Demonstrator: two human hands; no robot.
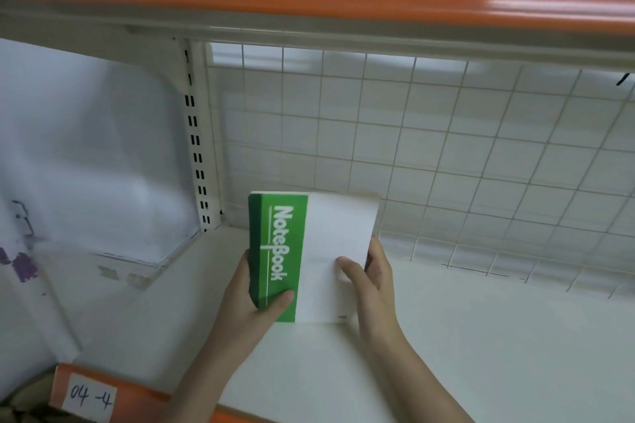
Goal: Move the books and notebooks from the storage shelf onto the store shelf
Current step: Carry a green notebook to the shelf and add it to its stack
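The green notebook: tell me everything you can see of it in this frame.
The notebook looks like a thick paper stack: green cover strip and spine on the left with "NoteBook" in white running lengthwise, plain white on the right. It is closed, held over the white shelf near the wire grid back. The left hand grips the spine side, the right hand the white edge, thumbs on the cover.

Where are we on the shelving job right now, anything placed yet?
Nothing shows as placed yet: the visible stretch of the white shelf board holds no books. In hand: a green and white notebook, gripped by the left hand at its spine and the right hand at its far edge, over the board near the wire grid back. Left: setting it down. The storage shelf is out of view.
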